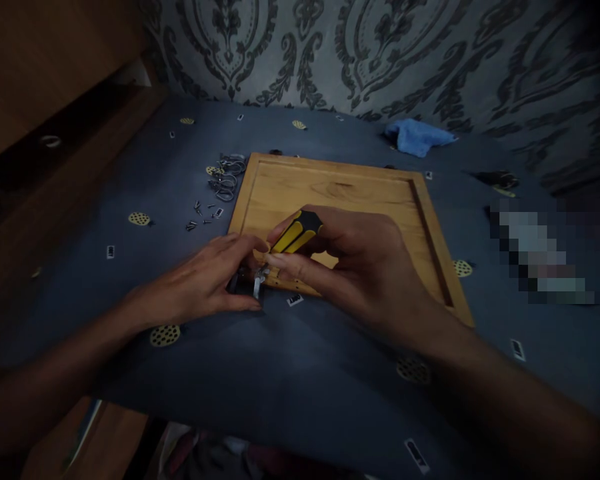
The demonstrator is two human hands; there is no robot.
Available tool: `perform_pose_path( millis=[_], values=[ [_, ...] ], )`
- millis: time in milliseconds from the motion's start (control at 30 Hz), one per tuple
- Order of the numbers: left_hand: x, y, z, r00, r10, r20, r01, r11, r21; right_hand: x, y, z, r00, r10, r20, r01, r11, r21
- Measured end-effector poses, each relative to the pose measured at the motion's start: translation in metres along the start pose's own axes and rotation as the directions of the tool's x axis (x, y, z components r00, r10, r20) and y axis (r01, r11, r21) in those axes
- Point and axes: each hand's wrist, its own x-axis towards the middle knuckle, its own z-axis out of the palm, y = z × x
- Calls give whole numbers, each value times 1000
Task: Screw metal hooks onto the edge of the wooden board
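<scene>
A shallow wooden panel with a raised rim (pixel 340 183) lies on the blue patterned cloth. My right hand (pixel 360 257) grips a yellow and black screwdriver (pixel 295 233), its handle slanting down toward the panel's near left corner. At that corner is a small shiny metal fitting (pixel 257 285), perhaps a latch. My left hand (pixel 200 280) curls around this fitting, thumb below it and fingers above, pinching it against the panel's edge. Fingers hide the screwdriver's tip and whatever it touches.
Several wire-loop metal fittings (pixel 225 177) lie in a pile left of the panel, with loose screws (pixel 197 212) nearby. A crumpled blue cloth (pixel 420 137) is at the back right. A dark object (pixel 497 179) rests at the right. Wooden furniture (pixel 55 60) borders the left.
</scene>
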Motion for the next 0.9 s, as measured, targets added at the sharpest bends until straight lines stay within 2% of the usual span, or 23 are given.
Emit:
perform_pose_path(
  millis=[200, 900],
  values=[
    [-1, -1, 1, 1000, -4, -19, 4, 1000, 7, -1, 2, 2, 997, -59, -40, 55, 992, -116],
    [0, 1, -1, 1000, -7, -12, 8, 999, 35, -2, 3, 6, 992, -96, -80, 82, 983, -164]
  ],
)
